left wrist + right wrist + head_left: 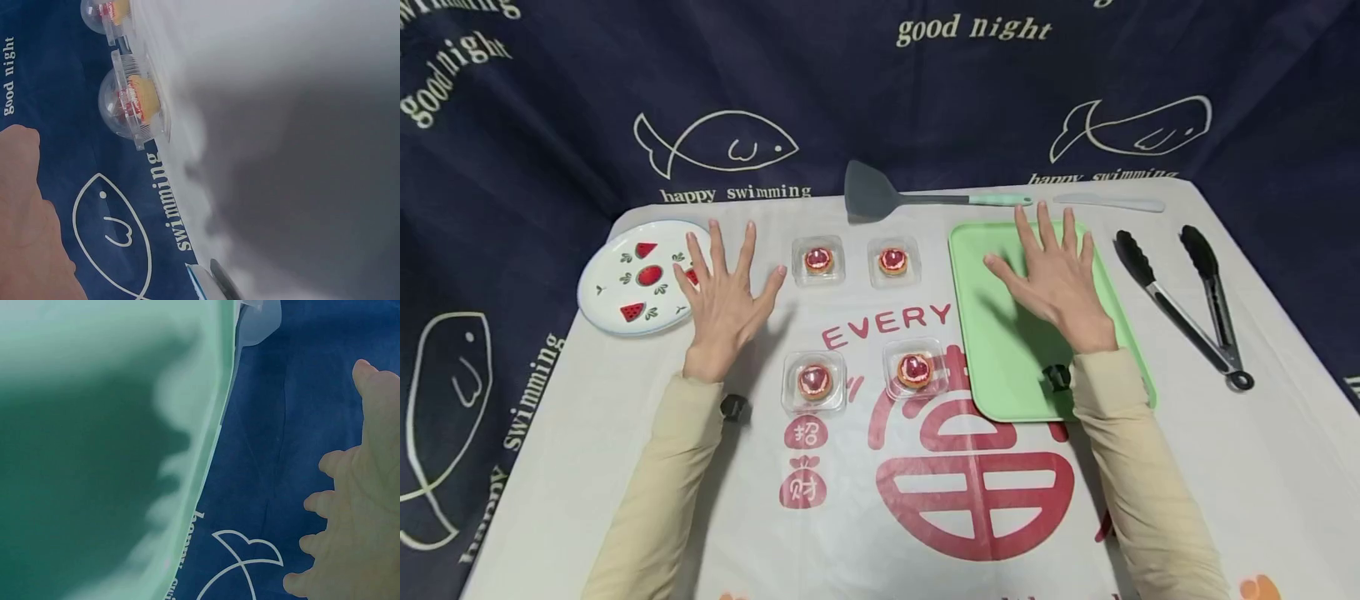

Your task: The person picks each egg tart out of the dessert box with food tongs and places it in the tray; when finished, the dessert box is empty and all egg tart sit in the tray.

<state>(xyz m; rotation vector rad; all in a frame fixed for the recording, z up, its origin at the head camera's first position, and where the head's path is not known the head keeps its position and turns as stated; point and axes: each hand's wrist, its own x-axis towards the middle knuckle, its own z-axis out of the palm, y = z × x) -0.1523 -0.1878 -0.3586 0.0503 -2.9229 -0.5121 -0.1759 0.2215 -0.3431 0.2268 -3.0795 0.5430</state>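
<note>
Left hand (721,307) spread near plate (642,292); right hand (1060,287) above tray (1011,358)

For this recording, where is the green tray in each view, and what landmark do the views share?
Head: the green tray lies right of centre.
Left wrist: not in the picture.
Right wrist: it fills most of the left half.
Shared landmark: the navy cloth with pale fish outlines.

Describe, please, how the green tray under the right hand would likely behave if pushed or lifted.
The green tray would probably stay stiff, given its straight raised rim. Lying flat and broad, it would likely slide rather than tip. Its thin-looking edge suggests it may be light.
</note>
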